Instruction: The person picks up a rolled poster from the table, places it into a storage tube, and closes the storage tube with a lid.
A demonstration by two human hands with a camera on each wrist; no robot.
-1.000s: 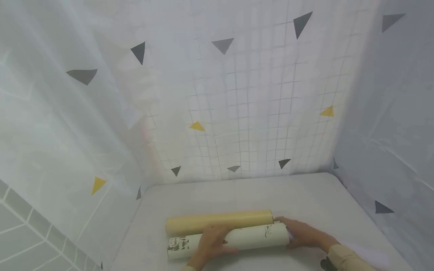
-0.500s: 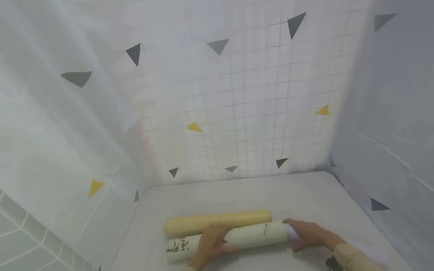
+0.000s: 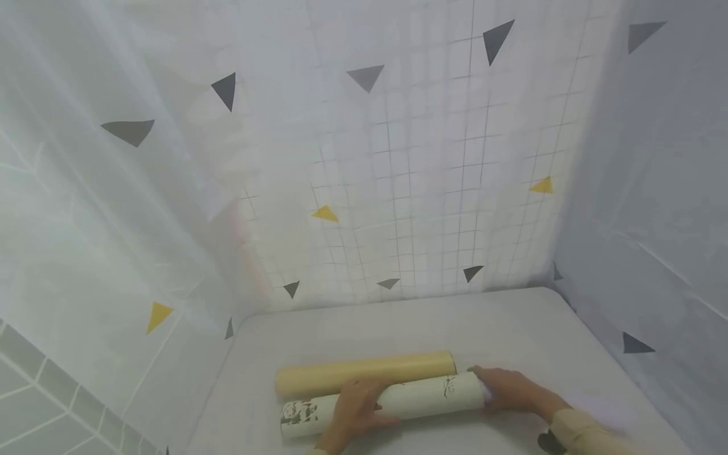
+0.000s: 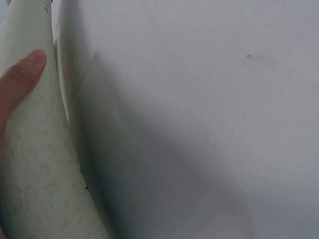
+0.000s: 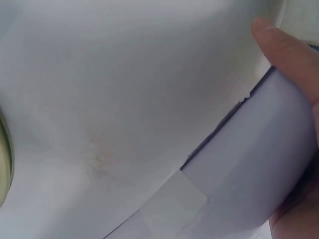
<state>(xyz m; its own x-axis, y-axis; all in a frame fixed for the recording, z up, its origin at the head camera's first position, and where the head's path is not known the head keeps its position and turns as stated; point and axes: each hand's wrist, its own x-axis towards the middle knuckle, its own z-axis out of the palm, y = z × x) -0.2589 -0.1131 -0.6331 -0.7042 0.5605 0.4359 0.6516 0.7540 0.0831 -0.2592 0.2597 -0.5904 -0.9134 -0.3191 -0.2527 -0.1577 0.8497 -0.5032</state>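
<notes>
pale tube: partly hidden by hands | white roll: cut off, right-wrist view | dark object: unidentifiable

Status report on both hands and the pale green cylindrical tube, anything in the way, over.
Left hand grips pale green, dark-printed tube. Right hand grips white rolled paper at tube's right end. Yellow cylindrical tube lies alongside, apparently not blocking.

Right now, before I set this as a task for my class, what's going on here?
A person's left hand grips a pale patterned tube near its middle. The right hand, at that tube's right end, holds a white roll; whether the roll reaches inside can't be made out. A yellow tube lies alongside, on the far side, on a white surface.
</notes>
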